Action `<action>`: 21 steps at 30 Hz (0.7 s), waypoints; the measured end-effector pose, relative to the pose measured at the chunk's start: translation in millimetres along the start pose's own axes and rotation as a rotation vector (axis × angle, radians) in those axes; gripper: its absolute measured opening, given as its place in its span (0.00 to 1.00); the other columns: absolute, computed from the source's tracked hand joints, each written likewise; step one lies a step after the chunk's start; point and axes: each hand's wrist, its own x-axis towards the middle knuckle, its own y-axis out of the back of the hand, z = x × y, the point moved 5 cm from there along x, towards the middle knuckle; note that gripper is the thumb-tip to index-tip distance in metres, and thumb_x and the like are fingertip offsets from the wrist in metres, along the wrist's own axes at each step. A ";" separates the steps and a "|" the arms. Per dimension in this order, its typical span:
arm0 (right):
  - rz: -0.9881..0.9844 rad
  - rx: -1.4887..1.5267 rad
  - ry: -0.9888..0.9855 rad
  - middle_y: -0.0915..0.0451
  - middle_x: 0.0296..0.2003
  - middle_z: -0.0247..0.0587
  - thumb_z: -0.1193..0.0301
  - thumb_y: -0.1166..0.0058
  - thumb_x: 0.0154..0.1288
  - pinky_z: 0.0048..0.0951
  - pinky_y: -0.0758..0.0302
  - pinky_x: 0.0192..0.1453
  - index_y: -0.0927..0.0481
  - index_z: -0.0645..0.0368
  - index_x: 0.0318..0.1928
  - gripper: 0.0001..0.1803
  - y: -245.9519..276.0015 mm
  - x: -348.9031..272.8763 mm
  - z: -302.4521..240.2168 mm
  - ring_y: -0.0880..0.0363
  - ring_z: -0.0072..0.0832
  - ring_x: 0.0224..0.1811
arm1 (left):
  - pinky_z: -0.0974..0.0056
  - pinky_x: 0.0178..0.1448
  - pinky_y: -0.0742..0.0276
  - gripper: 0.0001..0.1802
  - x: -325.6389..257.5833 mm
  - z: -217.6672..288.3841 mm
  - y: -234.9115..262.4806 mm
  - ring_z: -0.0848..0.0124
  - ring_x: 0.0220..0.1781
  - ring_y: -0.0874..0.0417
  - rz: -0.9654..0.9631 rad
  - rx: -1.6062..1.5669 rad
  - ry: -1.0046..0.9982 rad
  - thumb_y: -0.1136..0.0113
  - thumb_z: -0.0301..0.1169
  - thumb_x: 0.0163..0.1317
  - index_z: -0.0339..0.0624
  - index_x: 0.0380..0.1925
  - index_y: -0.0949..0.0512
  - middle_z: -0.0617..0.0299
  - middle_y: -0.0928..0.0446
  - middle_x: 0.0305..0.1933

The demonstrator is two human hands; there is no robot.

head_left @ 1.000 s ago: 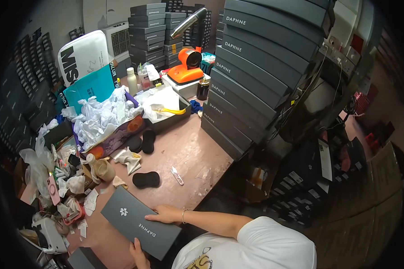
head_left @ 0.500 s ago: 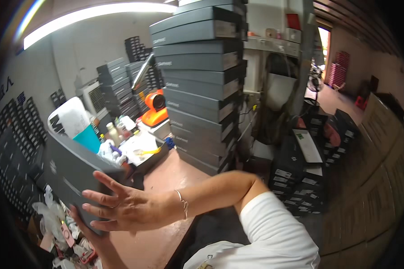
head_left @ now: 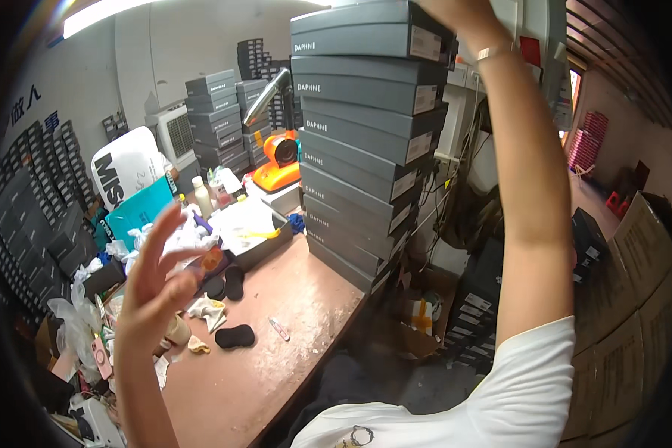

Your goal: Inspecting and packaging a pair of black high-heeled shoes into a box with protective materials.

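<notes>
My left hand is raised above the left part of the table, empty, with its fingers and thumb apart. My right arm stretches up and away. At the top edge, my right hand is beside the upper end of a tall stack of dark grey shoeboxes; its fingers are cut off by the picture's edge. Beneath my left hand lie dark oval pads, a crumpled cream cloth and a small white-and-red tool I cannot make out.
An orange stand-like device is behind an open box of white paper and bottles. Plastic bags and clutter fill the table's left side. More shoeboxes stand along the wall. Large brown cartons are at the right.
The dark grey shoebox between my hands is gone from the left side. My right hand has swung up to the stack's top; my left hand is apart from any box. The view has shifted.
</notes>
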 end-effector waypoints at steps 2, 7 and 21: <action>-0.136 0.162 -0.104 0.40 0.63 0.62 0.72 0.28 0.38 0.43 0.41 0.70 0.52 0.61 0.72 0.61 -50.2 -10.7 46.7 0.41 0.55 0.66 | 0.67 0.50 0.26 0.42 -57.4 -20.1 35.1 0.69 0.51 0.23 0.113 0.003 0.322 0.37 0.29 0.58 0.41 0.71 0.46 0.53 0.28 0.56; -0.550 0.269 -0.468 0.34 0.62 0.65 0.64 0.34 0.51 0.36 0.36 0.69 0.43 0.67 0.68 0.47 -78.3 -78.8 95.5 0.34 0.45 0.67 | 0.54 0.65 0.33 0.35 -273.0 -51.6 155.4 0.54 0.62 0.30 0.502 0.313 0.553 0.50 0.46 0.69 0.38 0.69 0.43 0.51 0.36 0.67; -1.192 1.672 -0.181 0.23 0.43 0.49 0.63 0.45 0.63 0.42 0.23 0.47 0.28 0.57 0.56 0.22 44.1 -290.5 -492.4 0.21 0.47 0.44 | 0.50 0.67 0.37 0.48 -615.8 -130.0 197.1 0.51 0.65 0.34 0.724 1.452 1.242 0.30 0.43 0.52 0.38 0.69 0.43 0.42 0.38 0.67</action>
